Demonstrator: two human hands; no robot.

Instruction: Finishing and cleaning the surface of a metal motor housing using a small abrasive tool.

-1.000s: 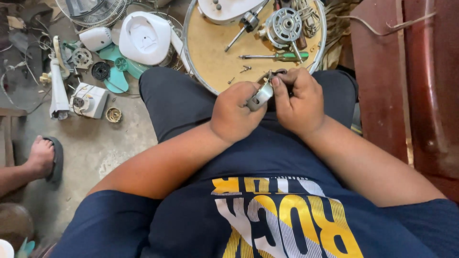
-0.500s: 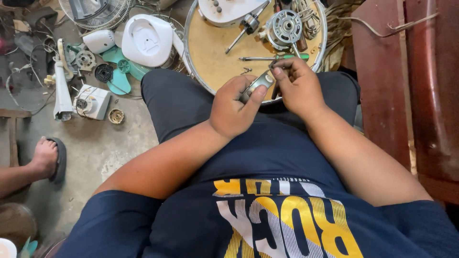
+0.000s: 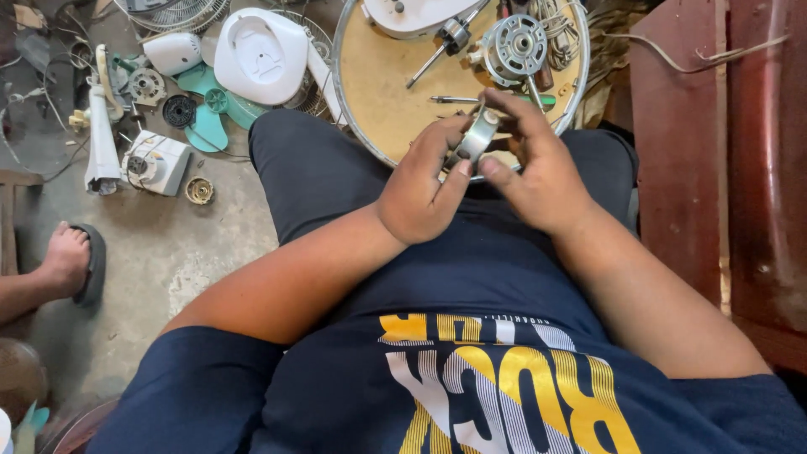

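Both hands up over the lap, just at the near rim of the round tray. Left hand and right hand meet on one small metal ring part, silver, held tilted between them.

Left hand: fingers curled in, thumb tip pressed on the lower edge of the ring part, closed on it. Right hand: index finger reaches over the top of the ring, thumb sits below it beside the left thumb, other fingers folded under. Pinch grip from both sides, part off any surface.

On the tray, far of the hands: a motor stator with visible windings, a green-handled screwdriver lying flat just beyond the fingers, a metal shaft piece angled toward far right, and a white fan housing at the far edge, cut off by the frame. Bundle of wires at the far right of the tray.

Floor, left of the tray: white fan cover, teal fan blade partly under it, small white switch box, brass-coloured ring beside it, a white handle-like piece, and a wire grille at the far edge.

Far left, near side: another person's foot in a sandal. Right side: dark red wooden furniture, a cable draped over it.
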